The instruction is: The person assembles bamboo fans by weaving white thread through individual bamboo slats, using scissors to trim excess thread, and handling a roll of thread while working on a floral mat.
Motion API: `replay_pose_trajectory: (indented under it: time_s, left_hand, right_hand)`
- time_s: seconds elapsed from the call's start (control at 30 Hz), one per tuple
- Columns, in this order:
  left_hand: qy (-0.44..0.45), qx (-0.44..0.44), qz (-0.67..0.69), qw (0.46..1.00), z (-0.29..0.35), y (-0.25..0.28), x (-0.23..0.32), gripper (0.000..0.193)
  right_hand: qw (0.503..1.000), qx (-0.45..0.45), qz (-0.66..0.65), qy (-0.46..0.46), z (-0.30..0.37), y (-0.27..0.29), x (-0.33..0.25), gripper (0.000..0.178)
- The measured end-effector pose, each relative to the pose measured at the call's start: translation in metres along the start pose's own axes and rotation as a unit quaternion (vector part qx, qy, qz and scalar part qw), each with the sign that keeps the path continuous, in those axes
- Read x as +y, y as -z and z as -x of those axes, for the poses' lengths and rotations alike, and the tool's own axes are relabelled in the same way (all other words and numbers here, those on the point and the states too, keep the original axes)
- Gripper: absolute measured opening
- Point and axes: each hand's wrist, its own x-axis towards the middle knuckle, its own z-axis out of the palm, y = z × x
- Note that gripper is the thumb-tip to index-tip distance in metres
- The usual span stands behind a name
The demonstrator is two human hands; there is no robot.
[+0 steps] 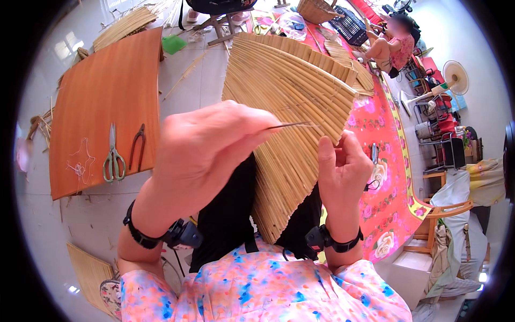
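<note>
Left hand (206, 155) pinches a needle (289, 125), its length pointing right at the leaf fan (292, 107); right hand (343, 163), loosely curled and empty-looking, touches the fan's right edge.

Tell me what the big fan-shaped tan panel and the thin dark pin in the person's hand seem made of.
The big fan-shaped tan panel looks like split bamboo or palm-leaf strips, matte and straw-coloured, laid in narrow parallel ribs. The thin dark pin, pinched by the left hand, looks like metal, slim and straight, though it is too small to be sure.
</note>
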Motion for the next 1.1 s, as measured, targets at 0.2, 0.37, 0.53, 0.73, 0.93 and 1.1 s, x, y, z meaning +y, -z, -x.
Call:
replay_pose_trajectory:
  time_s: [0.2, 0.37, 0.53, 0.73, 0.93, 1.1]
  left_hand:
    - [-0.005, -0.094, -0.201, 0.975, 0.0, -0.023, -0.022, 0.017]
    - [-0.027, -0.067, -0.214, 0.974, 0.001, -0.03, -0.029, 0.017]
    - [-0.04, -0.077, -0.207, 0.974, -0.002, -0.031, -0.026, 0.019]
    - [-0.058, -0.074, -0.213, 0.972, -0.003, -0.032, -0.026, 0.022]
    - [-0.062, -0.076, -0.223, 0.97, -0.004, -0.032, -0.026, 0.023]
    - [-0.059, -0.078, -0.225, 0.969, -0.004, -0.033, -0.024, 0.023]
  right_hand:
    - [1.0, 0.006, 0.016, -0.01, 0.002, -0.004, -0.009, 0.016]
    - [0.998, 0.023, 0.057, -0.008, 0.003, -0.007, -0.01, 0.015]
    - [0.996, 0.042, 0.082, 0.003, 0.005, -0.01, -0.008, 0.015]
    - [0.996, 0.053, 0.072, 0.006, 0.004, -0.012, -0.009, 0.014]
    - [0.996, 0.05, 0.07, 0.0, 0.005, -0.012, -0.006, 0.014]
    - [0.996, 0.053, 0.069, -0.003, 0.005, -0.012, -0.012, 0.016]
